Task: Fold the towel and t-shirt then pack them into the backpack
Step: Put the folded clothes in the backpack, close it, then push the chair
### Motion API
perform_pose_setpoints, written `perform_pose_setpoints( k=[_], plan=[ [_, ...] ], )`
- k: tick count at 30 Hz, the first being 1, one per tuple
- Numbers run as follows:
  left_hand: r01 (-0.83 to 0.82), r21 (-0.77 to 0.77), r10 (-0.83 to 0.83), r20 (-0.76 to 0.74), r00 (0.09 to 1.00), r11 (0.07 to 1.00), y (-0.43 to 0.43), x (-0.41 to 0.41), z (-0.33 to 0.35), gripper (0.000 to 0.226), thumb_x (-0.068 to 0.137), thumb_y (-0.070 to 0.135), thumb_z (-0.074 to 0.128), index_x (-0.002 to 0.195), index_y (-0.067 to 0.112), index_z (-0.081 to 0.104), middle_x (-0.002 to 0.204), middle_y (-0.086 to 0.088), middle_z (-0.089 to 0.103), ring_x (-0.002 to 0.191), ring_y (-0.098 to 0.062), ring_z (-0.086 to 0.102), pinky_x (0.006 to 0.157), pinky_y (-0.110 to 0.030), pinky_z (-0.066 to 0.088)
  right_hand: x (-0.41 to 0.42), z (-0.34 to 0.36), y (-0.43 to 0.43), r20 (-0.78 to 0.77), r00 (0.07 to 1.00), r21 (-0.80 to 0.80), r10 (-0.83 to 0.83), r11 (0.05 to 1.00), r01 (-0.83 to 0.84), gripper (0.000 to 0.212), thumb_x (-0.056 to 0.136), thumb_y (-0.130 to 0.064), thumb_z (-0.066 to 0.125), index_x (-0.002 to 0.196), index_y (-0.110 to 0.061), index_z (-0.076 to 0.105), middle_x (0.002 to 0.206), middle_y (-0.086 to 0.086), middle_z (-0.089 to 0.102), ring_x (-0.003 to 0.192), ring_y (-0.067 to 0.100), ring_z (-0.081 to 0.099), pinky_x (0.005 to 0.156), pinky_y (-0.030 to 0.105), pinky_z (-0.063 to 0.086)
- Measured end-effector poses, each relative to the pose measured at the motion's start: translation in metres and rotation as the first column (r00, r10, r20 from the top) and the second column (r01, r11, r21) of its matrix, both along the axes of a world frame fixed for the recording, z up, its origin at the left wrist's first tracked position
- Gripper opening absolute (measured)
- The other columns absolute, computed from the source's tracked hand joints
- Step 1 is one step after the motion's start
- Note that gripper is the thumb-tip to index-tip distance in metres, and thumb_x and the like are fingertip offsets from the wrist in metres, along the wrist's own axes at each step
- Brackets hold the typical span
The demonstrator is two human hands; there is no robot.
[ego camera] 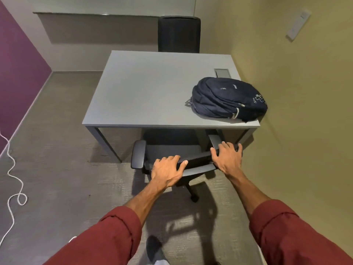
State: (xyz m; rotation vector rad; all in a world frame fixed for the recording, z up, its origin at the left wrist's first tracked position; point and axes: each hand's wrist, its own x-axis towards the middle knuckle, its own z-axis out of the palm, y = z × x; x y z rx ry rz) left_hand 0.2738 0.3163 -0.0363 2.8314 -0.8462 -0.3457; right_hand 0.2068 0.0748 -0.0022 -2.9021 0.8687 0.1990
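1. Navy fabric made up the backpack [227, 100], which was seen lying on its side at the near right corner of the grey table [152, 88], right of the frame's centre. Its zips were drawn closed as far as could be told, and its lower end slightly overhung the table's right edge.
2. A rectangular cable hatch [221, 73] was set flush into the tabletop just beyond the backpack.
3. A black office chair [172, 150] was tucked partly under the near edge of the table, at the centre of the frame, with its back turned towards the camera.
4. The left hand [167, 171] was closed around the top of the chair's back, fingers curled over the far side and the thumb pressed on the near side.
5. The right hand [227, 159] was laid on the right end of the same back, beside the armrest, its fingers spread and bent over the top edge in a hold.
6. Both forearms were bare below rolled dark red sleeves [107, 240] at the bottom of the frame.
7. A second dark chair [179, 34] was placed at the far side of the table, upper centre.
8. A white cable [11, 169] was trailed in loops across the grey carpet at the left edge, below a purple wall [17, 73].
9. A pale wall plate [299, 24] was fixed to the yellow wall at the upper right.
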Motion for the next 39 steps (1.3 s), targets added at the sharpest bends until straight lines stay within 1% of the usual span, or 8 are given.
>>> perform_pose_setpoints(
  k=[2, 12, 16, 19, 22, 26, 32, 39],
  plan=[
    [0.014, 0.011, -0.014, 0.020, 1.000, 1.000, 0.010, 0.012, -0.001, 0.069, 0.107, 0.071, 0.017, 0.146, 0.030, 0.058, 0.137, 0.000, 0.072, 0.122, -0.024, 0.069, 0.103, -0.048, 0.051, 0.005, -0.006, 0.001, 0.007, 1.000, 0.082, 0.009, 0.997, -0.009, 0.053, 0.112, -0.054, 0.034, 0.139, -0.025, 0.070, 0.160, -0.006, 0.053, 0.156, 0.014, 0.037, 0.133, 0.058, 0.007],
    [0.060, 0.032, -0.060, 0.003, 0.998, 0.998, 0.041, 0.075, -0.001, 0.068, 0.109, 0.069, 0.020, 0.147, 0.028, 0.059, 0.135, 0.001, 0.073, 0.122, -0.021, 0.069, 0.108, -0.048, 0.050, 0.051, -0.012, 0.038, 0.037, 0.999, 0.055, -0.013, 0.998, 0.011, 0.054, 0.108, -0.058, 0.037, 0.122, -0.029, 0.079, 0.130, -0.006, 0.076, 0.134, 0.015, 0.060, 0.131, 0.054, 0.017],
    [0.054, 0.021, -0.053, -0.027, 0.998, 0.998, 0.049, 0.103, 0.001, 0.059, 0.112, 0.060, 0.021, 0.144, 0.031, 0.061, 0.141, 0.005, 0.070, 0.135, -0.018, 0.061, 0.125, -0.051, 0.035, 0.076, -0.013, 0.050, 0.021, 0.999, 0.043, -0.025, 0.999, 0.024, 0.055, 0.108, -0.057, 0.036, 0.118, -0.027, 0.081, 0.125, -0.003, 0.078, 0.130, 0.018, 0.063, 0.131, 0.055, 0.018],
    [0.033, 0.045, -0.030, -0.058, 0.998, 0.998, 0.054, 0.126, 0.004, 0.058, 0.114, 0.053, 0.018, 0.149, 0.032, 0.059, 0.155, 0.004, 0.060, 0.158, -0.023, 0.037, 0.134, -0.058, 0.014, 0.096, -0.012, 0.059, 0.027, 0.999, 0.046, -0.034, 0.998, 0.033, 0.056, 0.108, -0.055, 0.035, 0.114, -0.025, 0.081, 0.120, -0.001, 0.079, 0.127, 0.020, 0.064, 0.130, 0.056, 0.018],
    [0.038, 0.065, -0.034, -0.061, 0.998, 0.997, 0.059, 0.152, 0.008, 0.060, 0.115, 0.049, 0.014, 0.152, 0.030, 0.057, 0.163, 0.001, 0.052, 0.165, -0.025, 0.020, 0.135, -0.058, 0.004, 0.117, -0.011, 0.066, 0.015, 0.999, 0.054, -0.034, 0.998, 0.033, 0.056, 0.109, -0.054, 0.034, 0.118, -0.023, 0.080, 0.120, 0.001, 0.078, 0.128, 0.022, 0.064, 0.130, 0.056, 0.017],
    [-0.027, 0.081, 0.030, -0.033, 0.999, 0.996, 0.064, 0.176, 0.011, 0.061, 0.116, 0.047, 0.013, 0.151, 0.027, 0.059, 0.164, -0.001, 0.051, 0.166, -0.024, 0.018, 0.135, -0.058, 0.001, 0.143, -0.010, 0.072, 0.007, 1.000, 0.030, -0.025, 0.999, 0.024, 0.055, 0.109, -0.052, 0.034, 0.113, -0.023, 0.080, 0.111, 0.002, 0.078, 0.121, 0.023, 0.067, 0.128, 0.058, 0.019],
    [-0.253, 0.029, 0.252, 0.034, 0.967, 0.967, 0.046, 0.194, 0.014, 0.065, 0.115, 0.054, 0.014, 0.147, 0.029, 0.065, 0.167, 0.001, 0.045, 0.168, -0.025, 0.007, 0.135, -0.058, 0.001, 0.178, -0.009, 0.072, -0.037, 0.999, 0.009, -0.006, 1.000, 0.007, 0.060, 0.107, -0.051, 0.030, 0.104, -0.019, 0.080, 0.103, 0.002, 0.079, 0.112, 0.024, 0.067, 0.124, 0.058, 0.022],
    [-0.276, -0.001, 0.276, 0.003, 0.961, 0.961, 0.042, 0.220, 0.007, 0.064, 0.114, 0.058, 0.016, 0.151, 0.030, 0.061, 0.169, 0.005, 0.043, 0.168, -0.023, 0.007, 0.135, -0.058, 0.007, 0.202, -0.012, 0.065, -0.029, 0.999, 0.022, 0.017, 1.000, -0.016, 0.059, 0.107, -0.051, 0.032, 0.106, -0.018, 0.082, 0.104, 0.003, 0.080, 0.112, 0.024, 0.067, 0.121, 0.056, 0.026]
  ],
)
